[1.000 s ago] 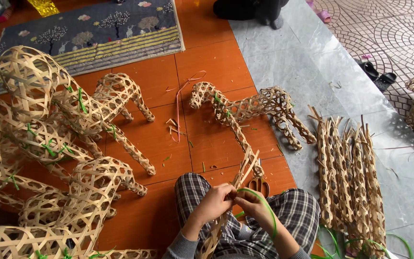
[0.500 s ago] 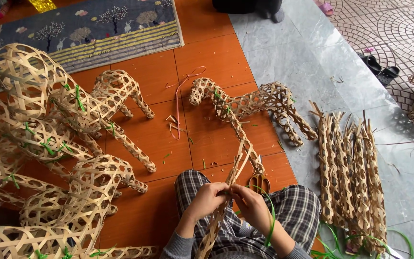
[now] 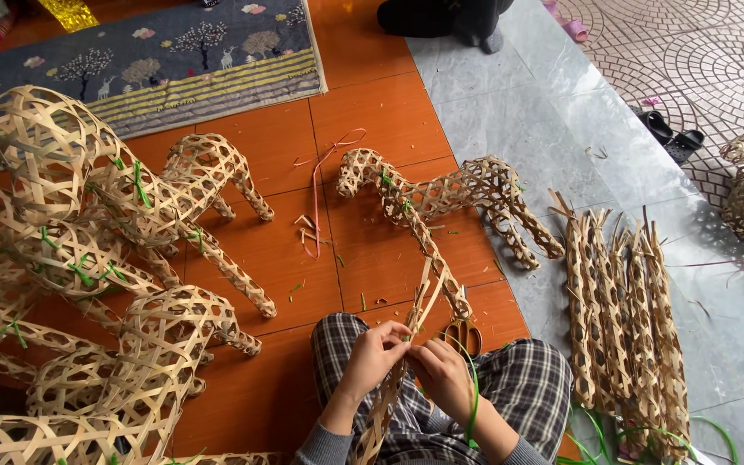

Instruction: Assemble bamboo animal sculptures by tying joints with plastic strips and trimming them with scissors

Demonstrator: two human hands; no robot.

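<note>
The person sits on the floor (image 3: 363, 129) with plaid-trousered knees drawn up, both hands meeting over the lap. The left hand (image 3: 374, 357) has its fingers clamped on a narrow woven bamboo piece (image 3: 387, 400) that runs from the lap up toward loose strip ends. The right hand (image 3: 443, 375) pinches the same piece from the other side, fingers together on it, and seems also to hold a green strip (image 3: 474, 396) that curves down past the wrist, though the grip is hard to make out. Orange-handled scissors (image 3: 462, 334) lie just beyond the right hand. A small woven animal figure (image 3: 467, 194) stands on the orange tiles ahead. Larger woven figures (image 3: 131, 207) crowd the left side. A row of long woven tubes (image 3: 622, 319) lies on the grey sheet at right. A patterned rug (image 3: 157, 65) lies at the top left.
</note>
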